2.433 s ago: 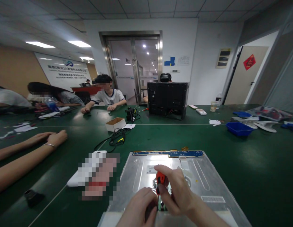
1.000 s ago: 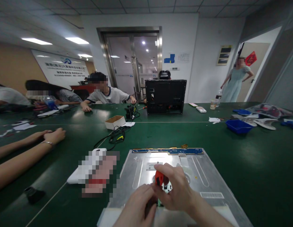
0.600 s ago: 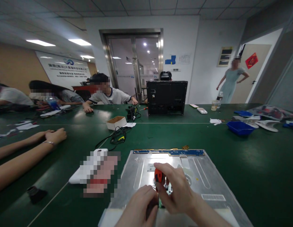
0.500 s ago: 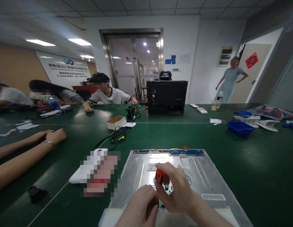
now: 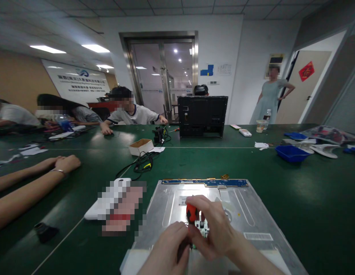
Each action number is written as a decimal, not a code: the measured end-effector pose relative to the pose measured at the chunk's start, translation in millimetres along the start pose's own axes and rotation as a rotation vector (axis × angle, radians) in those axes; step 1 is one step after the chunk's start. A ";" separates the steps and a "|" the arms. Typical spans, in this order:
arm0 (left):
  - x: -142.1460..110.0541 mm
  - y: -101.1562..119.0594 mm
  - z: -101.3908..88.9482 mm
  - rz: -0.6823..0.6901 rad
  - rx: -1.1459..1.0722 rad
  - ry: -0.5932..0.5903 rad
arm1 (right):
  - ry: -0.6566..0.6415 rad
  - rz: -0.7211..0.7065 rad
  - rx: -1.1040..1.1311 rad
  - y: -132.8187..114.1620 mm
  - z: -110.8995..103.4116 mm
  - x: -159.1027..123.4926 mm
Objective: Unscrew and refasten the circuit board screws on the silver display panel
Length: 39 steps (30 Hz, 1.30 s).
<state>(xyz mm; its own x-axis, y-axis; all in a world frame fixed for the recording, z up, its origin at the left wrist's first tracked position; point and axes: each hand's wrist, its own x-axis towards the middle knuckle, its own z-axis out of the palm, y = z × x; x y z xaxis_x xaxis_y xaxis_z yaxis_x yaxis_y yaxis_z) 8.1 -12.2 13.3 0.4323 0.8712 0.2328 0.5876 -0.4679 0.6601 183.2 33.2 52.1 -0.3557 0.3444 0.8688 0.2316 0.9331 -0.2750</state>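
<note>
Between the fingers and thumb of my right hand [image 5: 213,227] is a short red-and-black screwdriver [image 5: 191,212], held upright with its tip hidden. My left hand [image 5: 173,244] is closed beside it, fingertips pinched near the screwdriver's lower end; what they grip, if anything, is hidden. Both hands are over the metal back of a display panel [image 5: 177,194] lying flat on the table. A small circuit board [image 5: 204,227] shows partly beneath my right hand. A long blue circuit strip [image 5: 226,183] runs along the panel's far edge.
To the left lie a white phone-like object [image 5: 100,208], partly pixelated, and a black cap-like piece [image 5: 45,232]. Another person's forearms [image 5: 37,187] rest on the green table. Farther off are a cable [image 5: 143,164], a small box [image 5: 141,147], a black monitor housing [image 5: 202,116] and a blue tray [image 5: 292,153].
The screwdriver has gone from tilted to more upright as my right hand turned slightly. My left hand stays beside it. The standing person at the back has shifted left.
</note>
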 end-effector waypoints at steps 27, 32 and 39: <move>1.4 -0.4 1.0 0.007 0.001 0.013 | 0.058 0.035 -0.097 1.1 5.1 -4.3; 2.0 -2.0 1.6 0.009 -0.007 0.022 | 0.068 0.017 -0.129 2.1 6.6 -4.6; 1.9 -8.0 4.6 0.029 -0.029 0.048 | -0.025 0.039 -0.051 0.2 1.7 -1.6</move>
<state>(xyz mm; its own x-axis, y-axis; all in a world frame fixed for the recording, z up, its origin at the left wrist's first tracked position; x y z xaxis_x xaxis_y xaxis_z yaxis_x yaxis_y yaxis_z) 7.3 -7.5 5.2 0.4156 0.8635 0.2857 0.5550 -0.4896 0.6725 182.3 33.0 50.0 -0.3679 0.3839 0.8469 0.2915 0.9125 -0.2870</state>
